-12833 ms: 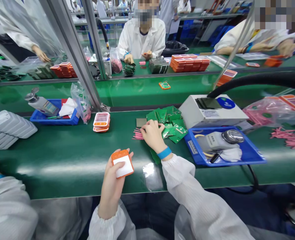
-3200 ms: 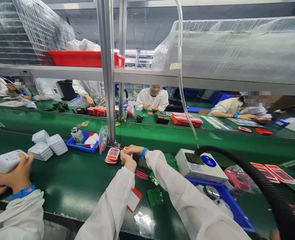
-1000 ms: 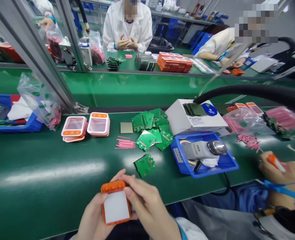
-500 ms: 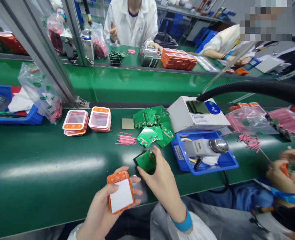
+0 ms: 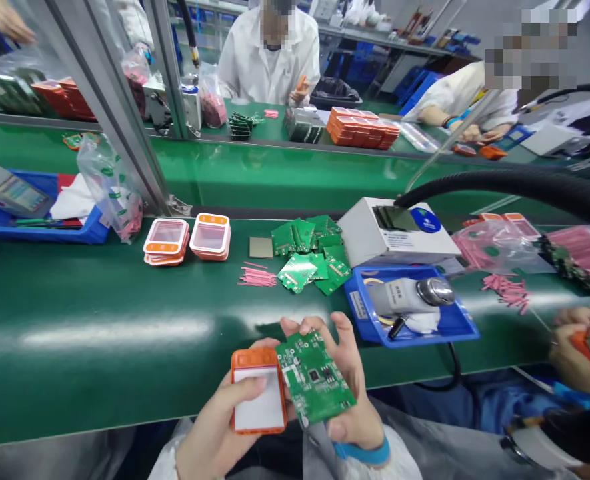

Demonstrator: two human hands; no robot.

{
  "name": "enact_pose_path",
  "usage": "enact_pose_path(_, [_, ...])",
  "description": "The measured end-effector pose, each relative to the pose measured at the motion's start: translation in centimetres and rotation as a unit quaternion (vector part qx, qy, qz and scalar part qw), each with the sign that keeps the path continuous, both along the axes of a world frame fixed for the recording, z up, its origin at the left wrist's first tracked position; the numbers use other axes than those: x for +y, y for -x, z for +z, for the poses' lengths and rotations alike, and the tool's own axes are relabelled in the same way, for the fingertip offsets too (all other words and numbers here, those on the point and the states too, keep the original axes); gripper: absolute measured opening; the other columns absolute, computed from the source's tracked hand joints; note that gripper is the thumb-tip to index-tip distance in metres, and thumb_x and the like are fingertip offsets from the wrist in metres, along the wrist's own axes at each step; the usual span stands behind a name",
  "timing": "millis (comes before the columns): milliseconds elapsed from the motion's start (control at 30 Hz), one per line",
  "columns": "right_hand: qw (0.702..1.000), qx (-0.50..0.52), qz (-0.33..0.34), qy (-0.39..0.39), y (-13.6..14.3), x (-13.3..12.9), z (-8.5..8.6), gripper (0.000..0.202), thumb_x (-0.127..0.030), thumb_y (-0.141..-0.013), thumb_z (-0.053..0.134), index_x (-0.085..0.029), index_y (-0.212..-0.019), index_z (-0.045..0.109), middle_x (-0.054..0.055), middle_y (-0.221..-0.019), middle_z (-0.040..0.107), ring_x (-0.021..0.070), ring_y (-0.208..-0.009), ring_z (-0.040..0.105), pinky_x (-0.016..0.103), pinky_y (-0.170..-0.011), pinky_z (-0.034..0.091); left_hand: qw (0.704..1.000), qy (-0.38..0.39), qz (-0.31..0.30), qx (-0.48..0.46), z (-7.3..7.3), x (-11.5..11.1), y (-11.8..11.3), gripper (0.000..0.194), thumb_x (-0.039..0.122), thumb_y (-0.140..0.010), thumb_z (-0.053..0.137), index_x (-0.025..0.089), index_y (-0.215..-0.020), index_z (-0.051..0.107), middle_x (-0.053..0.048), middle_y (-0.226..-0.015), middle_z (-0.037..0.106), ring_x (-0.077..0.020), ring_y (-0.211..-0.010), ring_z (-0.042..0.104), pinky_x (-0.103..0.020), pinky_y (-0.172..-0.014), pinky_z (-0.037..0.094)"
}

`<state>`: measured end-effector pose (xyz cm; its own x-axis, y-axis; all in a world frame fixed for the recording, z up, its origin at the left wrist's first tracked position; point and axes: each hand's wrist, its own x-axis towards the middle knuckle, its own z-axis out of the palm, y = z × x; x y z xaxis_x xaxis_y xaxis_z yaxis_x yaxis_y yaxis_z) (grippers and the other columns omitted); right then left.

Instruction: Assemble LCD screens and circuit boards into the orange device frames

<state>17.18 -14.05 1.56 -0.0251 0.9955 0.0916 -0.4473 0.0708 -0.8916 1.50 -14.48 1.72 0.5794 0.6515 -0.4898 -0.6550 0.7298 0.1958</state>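
Observation:
My left hand (image 5: 219, 417) grips an orange plastic casing (image 5: 255, 359) with a white panel inside, the thumb lying on the panel. Beside it, my right hand (image 5: 352, 373) holds a green circuit board (image 5: 317, 377) by its edges, its chip side facing me. The board's left edge is close against the casing's right side; whether they touch I cannot tell. Beyond my hands lie a pile of green circuit boards (image 5: 299, 270), several pink strips (image 5: 257, 275) and a square grey plate (image 5: 261, 247).
Two stacks of orange-and-white frames (image 5: 209, 237) stand left of the boards. At right are a blue tray (image 5: 359, 333) with a metal-capped bottle (image 5: 399, 297) and a white box (image 5: 362, 233) under a black hose (image 5: 505, 180). A co-worker's hands (image 5: 582, 347) work at far right.
My right hand has brought the circuit board nearer to me, turned its component side into view and set it beside the casing. The left hand still holds the casing, now more upright.

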Motion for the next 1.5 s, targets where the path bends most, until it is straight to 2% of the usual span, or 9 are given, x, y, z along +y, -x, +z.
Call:
enact_pose_path(233, [0.999,-0.036,-0.002,0.009,1.8,-0.7,-0.9,0.093,-0.068,-0.052,0.078,-0.039,-0.124,0.027,0.010,-0.118,0.056,0.0368,-0.125,0.052,0.056,-0.093,0.049,0.996,-0.065,0.028,-0.045,-0.5,-0.7,-0.8,0.069,0.027,-0.066,0.081,0.027,-0.130,0.055,-0.007,-0.115,0.069,-0.0287,-0.108,0.063,-0.041,-0.094,0.048])
enact_pose_path(433, [0.997,-0.070,0.022,-0.013,1.9,-1.3,-1.1,0.092,-0.071,-0.056,0.074,-0.037,-0.127,0.026,0.014,-0.131,0.055,0.0366,-0.127,0.050,0.056,-0.097,0.047,0.985,-0.144,0.024,-0.089,0.0,-0.6,-0.9,0.055,0.032,-0.069,0.079,0.027,-0.121,0.061,-0.008,-0.109,0.071,-0.0326,-0.109,0.063,-0.049,-0.102,0.040])
enact_pose_path(533, [0.992,-0.101,0.056,-0.046,0.6,-1.4,-0.3,0.087,-0.061,-0.066,0.074,-0.039,-0.132,0.022,0.016,-0.142,0.045,0.0362,-0.129,0.048,0.056,-0.095,0.048,0.984,-0.157,0.014,-0.079,0.0,-0.5,-0.7,0.063,0.030,-0.069,0.080,0.026,-0.127,0.055,-0.008,-0.107,0.071,-0.0319,-0.110,0.063,-0.049,-0.104,0.039])
enact_pose_path(600, [0.980,-0.159,0.082,-0.087,-0.6,-1.3,0.6,0.081,-0.049,-0.072,0.075,-0.041,-0.134,0.023,0.013,-0.147,0.041,0.0345,-0.135,0.041,0.059,-0.103,0.040,0.984,-0.162,0.004,-0.069,0.1,-0.5,-0.5,0.063,0.028,-0.070,0.079,0.026,-0.127,0.052,-0.009,-0.107,0.071,-0.0310,-0.108,0.064,-0.048,-0.102,0.040])
enact_pose_path(700, [0.947,-0.269,0.109,-0.141,-2.3,-0.9,2.2,0.076,-0.026,-0.074,0.077,-0.043,-0.131,0.030,0.007,-0.138,0.052,0.0313,-0.134,0.043,0.064,-0.111,0.023,0.985,-0.169,-0.004,-0.046,0.4,-0.6,-0.2,0.060,0.027,-0.072,0.078,0.024,-0.124,0.050,-0.010,-0.109,0.069,-0.0308,-0.106,0.065,-0.048,-0.098,0.043])
enact_pose_path(833, [0.922,-0.334,0.097,-0.168,-3.1,-0.7,4.0,0.081,-0.012,-0.068,0.080,-0.042,-0.130,0.036,0.005,-0.128,0.060,0.0315,-0.125,0.053,0.066,-0.111,0.023,0.985,-0.172,-0.022,-0.020,1.1,-0.8,0.0,0.060,0.026,-0.073,0.076,0.024,-0.126,0.047,-0.012,-0.116,0.066,-0.0296,-0.107,0.064,-0.045,-0.094,0.044])
enact_pose_path(1067, [0.892,-0.395,0.094,-0.198,-2.4,-1.7,4.2,0.078,-0.017,-0.065,0.083,-0.037,-0.130,0.043,0.006,-0.124,0.063,0.0315,-0.119,0.058,0.064,-0.112,0.026,0.989,-0.131,0.009,-0.066,2.1,-0.9,-0.3,0.048,0.032,-0.074,0.070,0.023,-0.119,0.056,-0.008,-0.118,0.064,-0.0288,-0.112,0.060,-0.041,-0.098,0.042])
enact_pose_path(1267, [0.847,-0.465,0.116,-0.232,-2.1,-1.8,3.6,0.077,-0.029,-0.073,0.078,-0.031,-0.136,0.035,0.009,-0.129,0.059,0.0298,-0.125,0.052,0.062,-0.116,0.019,0.990,-0.127,0.015,-0.061,2.7,-0.7,-0.6,0.064,0.023,-0.068,0.066,0.024,-0.131,0.050,-0.007,-0.116,0.064,-0.0277,-0.113,0.059,-0.041,-0.102,0.039])
enact_pose_path(1500, [0.825,-0.495,0.105,-0.253,-2.4,-1.6,3.4,0.073,-0.031,-0.076,0.076,-0.028,-0.138,0.037,0.011,-0.131,0.057,0.0320,-0.125,0.052,0.063,-0.115,0.022,0.988,-0.133,0.018,-0.073,3.0,-0.5,-0.6,0.056,0.019,-0.069,0.066,0.025,-0.124,0.057,-0.002,-0.105,0.069,-0.0214,-0.102,0.064,-0.034,-0.097,0.044])
